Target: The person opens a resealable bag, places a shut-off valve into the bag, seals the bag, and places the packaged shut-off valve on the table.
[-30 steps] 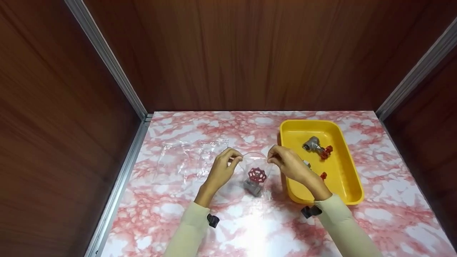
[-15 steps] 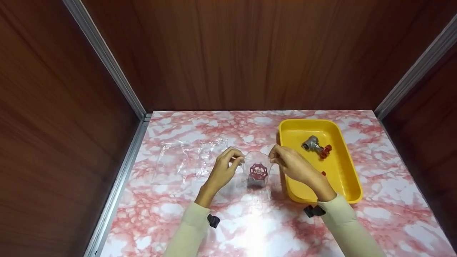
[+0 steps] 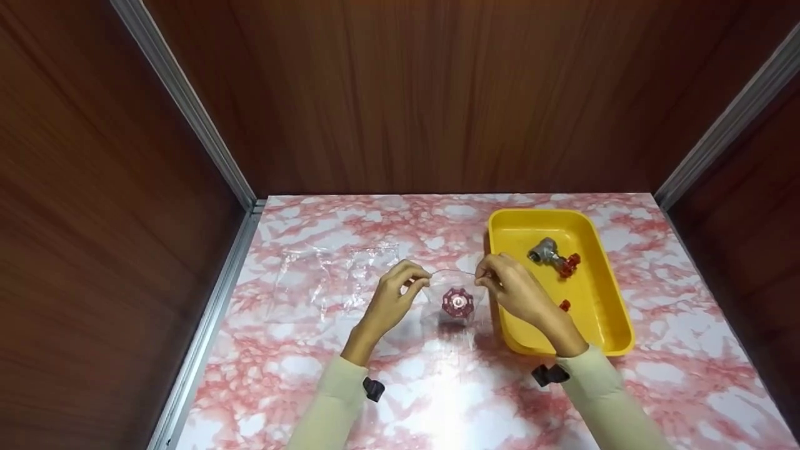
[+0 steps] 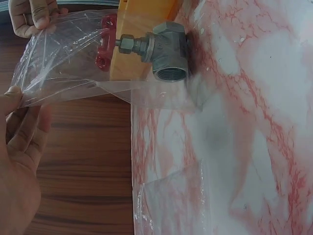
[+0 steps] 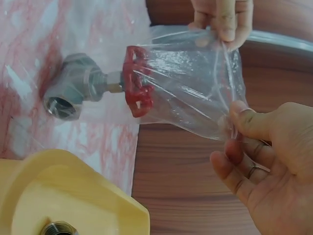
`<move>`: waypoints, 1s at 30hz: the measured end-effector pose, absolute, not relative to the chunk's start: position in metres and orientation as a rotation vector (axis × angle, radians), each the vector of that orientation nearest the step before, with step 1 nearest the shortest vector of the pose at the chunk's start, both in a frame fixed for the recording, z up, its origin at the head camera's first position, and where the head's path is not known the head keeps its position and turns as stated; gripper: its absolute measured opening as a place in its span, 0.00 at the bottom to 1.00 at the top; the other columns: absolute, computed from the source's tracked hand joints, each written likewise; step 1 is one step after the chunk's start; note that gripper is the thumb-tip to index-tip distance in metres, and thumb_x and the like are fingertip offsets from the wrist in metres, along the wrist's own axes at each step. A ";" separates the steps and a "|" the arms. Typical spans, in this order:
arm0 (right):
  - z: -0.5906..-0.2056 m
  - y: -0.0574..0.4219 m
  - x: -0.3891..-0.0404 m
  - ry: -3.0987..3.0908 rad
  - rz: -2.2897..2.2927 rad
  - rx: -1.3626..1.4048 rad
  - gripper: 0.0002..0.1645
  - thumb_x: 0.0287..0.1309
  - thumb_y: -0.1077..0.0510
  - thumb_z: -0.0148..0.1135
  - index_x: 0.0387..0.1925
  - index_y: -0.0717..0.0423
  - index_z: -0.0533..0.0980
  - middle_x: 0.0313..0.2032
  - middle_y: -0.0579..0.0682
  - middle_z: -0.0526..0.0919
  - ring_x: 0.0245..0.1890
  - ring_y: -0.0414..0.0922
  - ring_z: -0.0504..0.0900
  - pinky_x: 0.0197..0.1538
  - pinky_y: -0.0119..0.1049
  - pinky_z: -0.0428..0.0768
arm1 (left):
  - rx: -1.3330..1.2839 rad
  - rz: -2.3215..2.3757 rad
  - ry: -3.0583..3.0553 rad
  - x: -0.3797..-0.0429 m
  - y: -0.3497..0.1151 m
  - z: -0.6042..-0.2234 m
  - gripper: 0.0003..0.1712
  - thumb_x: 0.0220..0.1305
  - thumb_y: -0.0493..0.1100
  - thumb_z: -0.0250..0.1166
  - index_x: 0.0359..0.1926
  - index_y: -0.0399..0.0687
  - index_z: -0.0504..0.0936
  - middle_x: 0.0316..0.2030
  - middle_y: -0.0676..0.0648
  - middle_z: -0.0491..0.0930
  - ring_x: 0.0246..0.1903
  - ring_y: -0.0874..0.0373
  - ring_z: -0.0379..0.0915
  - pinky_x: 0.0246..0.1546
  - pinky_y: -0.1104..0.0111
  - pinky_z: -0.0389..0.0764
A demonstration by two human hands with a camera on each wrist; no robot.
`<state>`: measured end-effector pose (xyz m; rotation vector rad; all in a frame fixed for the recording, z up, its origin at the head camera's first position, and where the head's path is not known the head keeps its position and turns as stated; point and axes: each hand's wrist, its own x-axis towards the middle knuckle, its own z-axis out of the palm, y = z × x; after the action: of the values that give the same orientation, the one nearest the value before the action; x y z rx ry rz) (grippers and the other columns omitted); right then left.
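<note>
Just below the centre of the head view, a globe valve point(image 3: 458, 303) stands upright inside a clear plastic bag point(image 5: 190, 73), its red handwheel towards the bag's mouth. The left hand point(image 3: 394, 290) pinches one corner of that mouth and the right hand point(image 3: 509, 284) the other; the hands are apart, the film spread between them. The step in hand looks like bagging the valve, with the insertion apparently done; the next move would call for drawing the film up evenly and bringing the lips of the mouth together without snagging the handwheel.

The left wrist view shows, upper centre, the side-on body and a threaded port point(image 4: 171, 74), while from the head little but the wheel is clear. Only the head view takes in both the flat bags point(image 3: 306, 284) at centre left and the whole outline of the yellow tray point(image 3: 587, 312) at right, with another red-handled valve point(image 3: 547, 251). The right wrist view catches, at lower left, a threaded end point(image 5: 57, 228) in that tray
</note>
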<state>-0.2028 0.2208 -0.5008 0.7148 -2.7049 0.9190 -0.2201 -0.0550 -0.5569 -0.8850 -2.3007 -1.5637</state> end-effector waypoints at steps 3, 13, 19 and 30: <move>-0.503 0.221 -0.203 -2.705 0.927 0.695 0.05 0.67 0.64 0.71 0.39 0.53 0.81 0.36 0.48 0.85 0.40 0.46 0.79 0.46 0.43 0.81 | -0.863 -1.589 -2.305 -0.220 -0.054 -0.558 0.10 0.78 0.43 0.64 0.52 0.47 0.87 0.48 0.49 0.84 0.47 0.55 0.83 0.48 0.62 0.86; -0.505 0.221 -0.200 -2.731 0.929 0.626 0.06 0.68 0.63 0.71 0.40 0.51 0.80 0.37 0.47 0.83 0.41 0.44 0.79 0.46 0.43 0.82 | -0.756 -1.700 -2.340 -0.221 -0.057 -0.563 0.13 0.74 0.43 0.69 0.55 0.45 0.83 0.49 0.45 0.83 0.52 0.51 0.81 0.55 0.57 0.86; -0.506 0.218 -0.200 -2.721 0.926 0.655 0.09 0.64 0.64 0.72 0.39 0.52 0.79 0.44 0.49 0.83 0.41 0.48 0.81 0.44 0.39 0.82 | -0.709 -1.637 -2.370 -0.220 -0.056 -0.563 0.03 0.76 0.39 0.67 0.44 0.44 0.84 0.44 0.47 0.84 0.48 0.54 0.82 0.53 0.62 0.87; -0.505 0.198 -0.205 -2.751 0.939 0.713 0.17 0.59 0.50 0.76 0.44 0.51 0.80 0.62 0.50 0.83 0.63 0.53 0.81 0.67 0.55 0.81 | -0.725 -1.639 -2.331 -0.218 -0.054 -0.565 0.05 0.76 0.41 0.67 0.43 0.44 0.85 0.42 0.47 0.84 0.47 0.55 0.82 0.50 0.64 0.87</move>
<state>-0.2049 0.1979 -0.5054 0.7127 -2.7507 0.9393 -0.2179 -0.0535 -0.5647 -0.7252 -2.3312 -1.6388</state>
